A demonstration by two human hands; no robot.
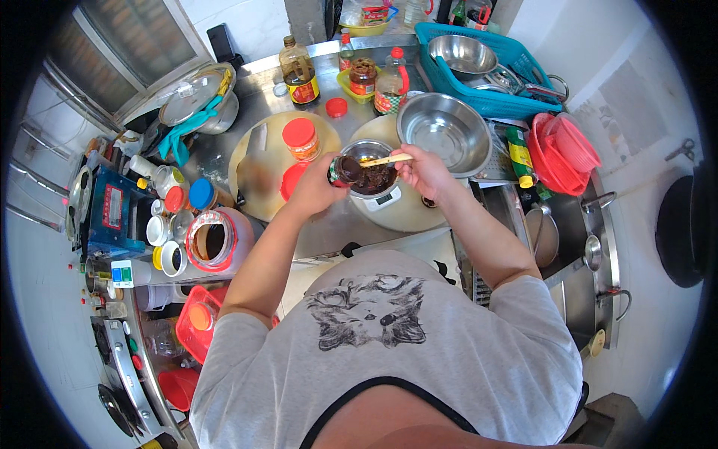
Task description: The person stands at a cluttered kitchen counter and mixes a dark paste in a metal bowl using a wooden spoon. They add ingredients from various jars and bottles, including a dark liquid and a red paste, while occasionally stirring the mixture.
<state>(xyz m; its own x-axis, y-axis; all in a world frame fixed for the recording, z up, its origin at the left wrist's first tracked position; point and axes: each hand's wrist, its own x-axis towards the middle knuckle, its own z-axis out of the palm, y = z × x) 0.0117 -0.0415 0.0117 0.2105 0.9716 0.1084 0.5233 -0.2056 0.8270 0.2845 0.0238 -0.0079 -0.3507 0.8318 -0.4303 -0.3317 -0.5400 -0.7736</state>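
Observation:
My left hand (316, 188) grips a small glass jar (343, 172) of dark sauce, tipped with its mouth towards a steel bowl (367, 147). In my right hand (424, 169) is a pale wooden utensil (387, 160); its far end reaches the jar's mouth, and I cannot tell whether it is a spoon. Dark, chunky sauce (374, 178) with some oil lies in the bowl. The bowl sits on a white digital kitchen scale (385, 200), which rests on a round chopping board (415, 220).
A second round board (255, 196) holds a cleaver (258, 137) and a red-lidded jar (301, 140). A large steel basin (444, 134) stands right of the bowl. Sauce bottles (299, 73) line the back. An open tub (219, 241) is at left, a sink (583, 224) at right.

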